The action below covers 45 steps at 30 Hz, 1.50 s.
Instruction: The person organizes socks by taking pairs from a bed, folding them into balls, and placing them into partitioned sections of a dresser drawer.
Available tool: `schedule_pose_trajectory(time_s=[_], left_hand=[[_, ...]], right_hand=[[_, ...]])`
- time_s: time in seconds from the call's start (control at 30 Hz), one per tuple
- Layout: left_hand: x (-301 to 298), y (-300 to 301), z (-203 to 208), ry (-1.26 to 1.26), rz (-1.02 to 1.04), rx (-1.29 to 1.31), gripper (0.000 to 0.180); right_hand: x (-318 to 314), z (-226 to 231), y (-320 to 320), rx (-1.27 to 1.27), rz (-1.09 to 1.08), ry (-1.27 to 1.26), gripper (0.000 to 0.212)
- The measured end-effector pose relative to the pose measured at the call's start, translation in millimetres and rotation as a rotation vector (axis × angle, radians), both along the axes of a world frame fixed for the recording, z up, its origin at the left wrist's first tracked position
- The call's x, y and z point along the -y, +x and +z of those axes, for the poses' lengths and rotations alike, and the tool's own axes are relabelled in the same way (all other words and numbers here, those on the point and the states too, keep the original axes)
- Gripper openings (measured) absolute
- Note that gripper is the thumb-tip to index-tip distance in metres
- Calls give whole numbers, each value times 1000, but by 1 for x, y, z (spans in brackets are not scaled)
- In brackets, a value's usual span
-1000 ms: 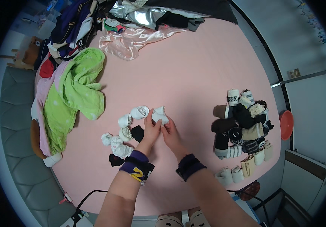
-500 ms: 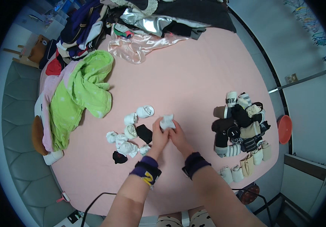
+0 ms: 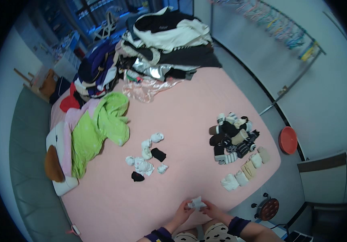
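Note:
Between my two hands, low in the view at the bed's near edge, is a small white bundled sock. My left hand closes on its left side, and my right hand grips its right side. Ahead and to the left lie several loose white socks, with a black sock and a smaller black piece among them. Off to the right, rolled dark and striped socks are packed in a cluster. A slanting row of white and beige folded socks runs beside it.
A pink sheet covers the bed. Heaped clothes fill its far end, and a green blanket lies at the left. On the floor to the right are a red basin and a round brown stool.
The view has tilted up, taking in more of the room. My hands, still holding the white sock, have drawn back from the loose socks toward my lap.

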<state>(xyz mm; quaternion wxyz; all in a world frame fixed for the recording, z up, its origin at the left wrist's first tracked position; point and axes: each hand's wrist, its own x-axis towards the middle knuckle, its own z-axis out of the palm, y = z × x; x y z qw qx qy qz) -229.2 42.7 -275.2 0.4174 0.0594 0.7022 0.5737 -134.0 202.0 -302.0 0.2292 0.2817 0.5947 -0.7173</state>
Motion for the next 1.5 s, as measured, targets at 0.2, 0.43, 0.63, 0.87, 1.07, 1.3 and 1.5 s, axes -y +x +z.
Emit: schedule_pose_trajectory(time_s=[0.2, 0.43, 0.63, 0.87, 1.07, 1.3, 1.5], left_hand=[[23, 8, 58, -64, -170, 191, 36], [21, 7, 86, 213, -302, 6, 36], [-13, 31, 127, 310, -515, 2, 36], [-65, 97, 158, 392, -850, 64, 35], [-81, 178, 184, 453, -1170, 129, 35], [-53, 263, 205, 451, -1475, 117, 33], [-10, 321, 231, 460, -1622, 198, 33]], right_hand=[[27, 59, 46, -125, -35, 1, 50], [60, 127, 60, -288, -421, -32, 47], [67, 134, 104, -520, -682, 185, 43], [78, 182, 189, -345, -991, 346, 42], [124, 216, 263, -369, -1320, 471, 42], [202, 219, 326, -333, -1626, 604, 42], [268, 249, 367, -319, -1774, 696, 42]])
